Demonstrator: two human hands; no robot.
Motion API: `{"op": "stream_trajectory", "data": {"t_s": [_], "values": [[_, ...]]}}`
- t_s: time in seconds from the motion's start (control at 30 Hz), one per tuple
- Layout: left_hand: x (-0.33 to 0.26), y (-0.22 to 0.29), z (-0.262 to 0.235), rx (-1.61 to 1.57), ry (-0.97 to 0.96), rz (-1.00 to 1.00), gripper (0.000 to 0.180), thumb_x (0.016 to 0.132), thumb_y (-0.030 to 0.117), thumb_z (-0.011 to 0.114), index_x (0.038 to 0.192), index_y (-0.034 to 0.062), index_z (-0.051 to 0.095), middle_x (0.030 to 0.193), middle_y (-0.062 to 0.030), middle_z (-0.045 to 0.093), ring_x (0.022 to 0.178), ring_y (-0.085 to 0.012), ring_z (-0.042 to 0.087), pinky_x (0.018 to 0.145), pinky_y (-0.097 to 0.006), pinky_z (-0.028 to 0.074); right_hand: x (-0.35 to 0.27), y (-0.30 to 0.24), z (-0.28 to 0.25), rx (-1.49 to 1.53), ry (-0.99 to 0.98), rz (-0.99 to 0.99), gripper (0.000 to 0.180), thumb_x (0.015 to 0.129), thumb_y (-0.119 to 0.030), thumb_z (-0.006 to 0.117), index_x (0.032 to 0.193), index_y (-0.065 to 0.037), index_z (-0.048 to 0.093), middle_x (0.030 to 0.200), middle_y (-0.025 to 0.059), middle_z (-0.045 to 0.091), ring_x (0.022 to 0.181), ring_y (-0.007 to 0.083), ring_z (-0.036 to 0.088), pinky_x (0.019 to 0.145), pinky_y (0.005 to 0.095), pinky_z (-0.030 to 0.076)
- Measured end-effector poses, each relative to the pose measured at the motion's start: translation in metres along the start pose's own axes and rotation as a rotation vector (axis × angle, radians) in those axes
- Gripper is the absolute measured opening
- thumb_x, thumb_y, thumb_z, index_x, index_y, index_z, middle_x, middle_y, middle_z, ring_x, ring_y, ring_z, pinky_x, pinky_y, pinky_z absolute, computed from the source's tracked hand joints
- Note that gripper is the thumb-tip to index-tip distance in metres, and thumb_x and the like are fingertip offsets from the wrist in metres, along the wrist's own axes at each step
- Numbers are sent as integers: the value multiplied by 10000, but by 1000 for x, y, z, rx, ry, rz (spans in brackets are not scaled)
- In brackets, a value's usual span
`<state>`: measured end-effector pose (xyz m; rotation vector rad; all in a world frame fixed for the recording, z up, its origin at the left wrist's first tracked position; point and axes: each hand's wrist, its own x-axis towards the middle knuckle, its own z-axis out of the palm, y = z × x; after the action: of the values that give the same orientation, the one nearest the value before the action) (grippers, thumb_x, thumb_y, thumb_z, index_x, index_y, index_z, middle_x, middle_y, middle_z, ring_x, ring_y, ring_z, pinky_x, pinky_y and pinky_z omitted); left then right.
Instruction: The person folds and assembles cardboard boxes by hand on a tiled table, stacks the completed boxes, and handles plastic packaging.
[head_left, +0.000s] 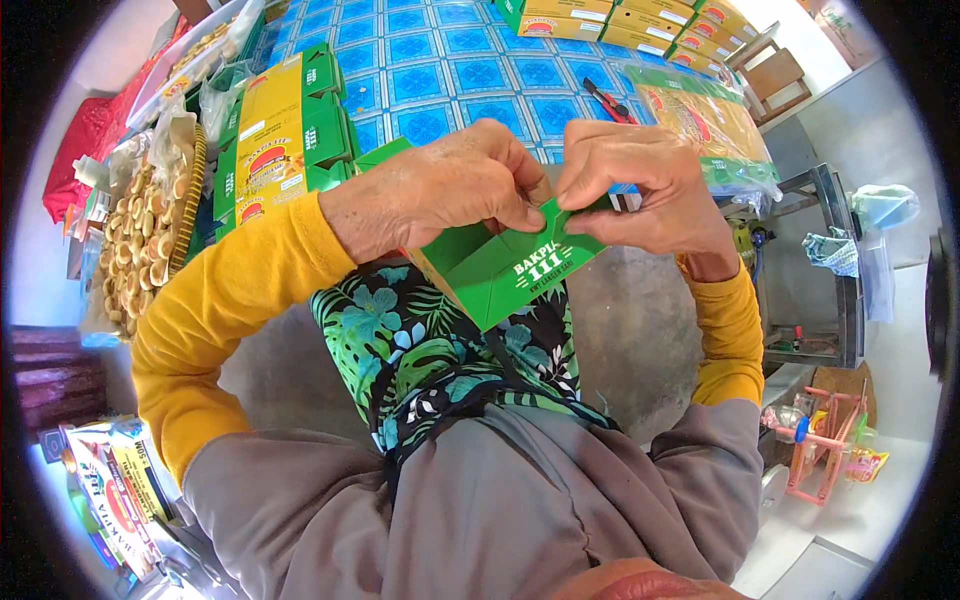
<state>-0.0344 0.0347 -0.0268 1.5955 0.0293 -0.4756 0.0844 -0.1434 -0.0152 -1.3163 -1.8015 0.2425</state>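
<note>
Pinched between the fingertips of the left hand (450, 185) and the right hand (640, 190), thumbs pressed against forefingers: the upper flap of a green cardboard box (500, 265), half folded and tilted, held in the air above the lap. Clamped tight on the flap edge, both hands side by side and nearly touching at the top of the box. Below the box, a skirt of dark cloth printed with green leaves (440, 350); framing the box from either side, yellow sleeves (220, 310). Beyond the box, a mat of blue patterned squares (450, 70) spread over the floor. Left of the box, on that mat, a stack of flat yellow-and-green carton blanks (285, 130); farther left again, a round woven tray (190, 200) heaped with small pale round pastries (135, 240). Just beyond the box and a little right, red-handled scissors (608, 100) lying on the mat. Right of the box, a clear plastic bag (705, 120) stuffed with yellow and green packaging. Far beyond the box, at the mat's far edge, a row of more yellow cartons (620, 20).
</note>
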Motion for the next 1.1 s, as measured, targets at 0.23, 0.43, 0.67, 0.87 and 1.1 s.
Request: {"op": "stream_trajectory", "data": {"t_s": [0.23,0.43,0.67,0.87,1.1], "values": [[9,-6,0,-64,-65,-3,211,783,37,662,970,-55,690,807,-44,691,662,-80,621,603,-213,477,-7,-1,4,-100,-6,-87,243,596,60,768,765,-15,611,745,79,648,675,226,564,592,332,435],[17,-13,8,-41,-114,-22,190,778,51,679,935,-55,693,805,-36,687,639,-79,599,591,-216,460,-16,-1,0,30,-100,33,244,602,69,766,759,-26,605,742,62,652,682,219,570,580,318,435],[24,-14,15,-33,-130,-40,171,786,51,681,927,-44,699,790,-42,688,634,-80,601,597,-223,471,-31,-7,2,-36,38,59,229,602,97,736,731,-33,599,706,52,639,675,211,581,569,311,438],[32,-18,19,-45,-104,-43,181,792,38,671,943,-60,695,803,-61,700,672,-94,639,628,-226,500,-38,-9,4,-125,-13,-7,242,599,100,724,746,-35,587,731,53,636,667,226,575,570,312,442],[41,-25,25,-48,-136,-56,163,794,33,669,934,-45,697,811,-57,701,676,-100,643,633,-221,499,-50,-9,6,-161,54,-6,259,610,84,723,787,-43,583,734,50,621,684,256,567,584,329,441]]}}
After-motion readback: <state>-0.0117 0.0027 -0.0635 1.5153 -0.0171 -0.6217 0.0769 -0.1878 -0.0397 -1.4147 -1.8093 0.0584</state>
